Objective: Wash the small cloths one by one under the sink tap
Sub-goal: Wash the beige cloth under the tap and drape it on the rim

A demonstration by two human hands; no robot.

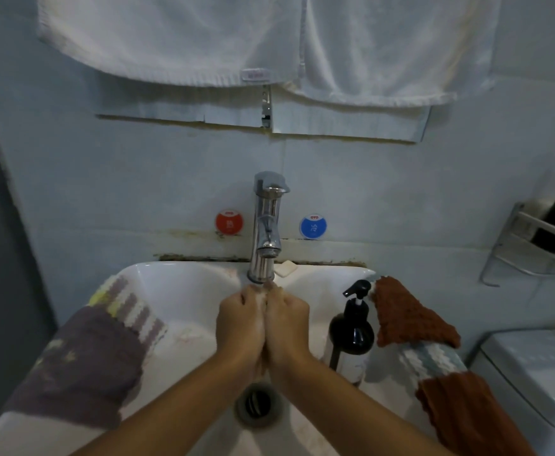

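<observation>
Head view. Both hands met under the tap (267,225) over the middle of the sink (184,284). The left hand (241,319) and right hand (286,319) were pressed side by side, fingers curled inward toward each other at the far end, just below the spout. Something pale showed between the fingertips; whether it was a small cloth, lather or running water could not be told, so what the fingers held stayed uncertain. No stream was plainly visible.

The cloths lay on the sink rim. On the left rim, a purple cloth (82,366) lay over a striped cloth (128,304) with yellow and mauve bands. On the right rim, a rust cloth (407,314) lay far, a blue-striped cloth (431,360) beside it, and a second rust cloth (460,413) hung nearest. A dark pump bottle (352,334) stood on the rim between the hands and the right-hand cloths. The drain (258,404) lay open near the wrists. A bar of soap (286,267) sat behind the tap; white towels (253,41) hung on the far wall.

Judged practice: the hands should stay directly under the spout and over the bowl, rubbing any cloth against itself, then wringing it low above the drain so that splashes miss the waiting cloths. One pile should serve for unwashed cloths, the other for washed.
</observation>
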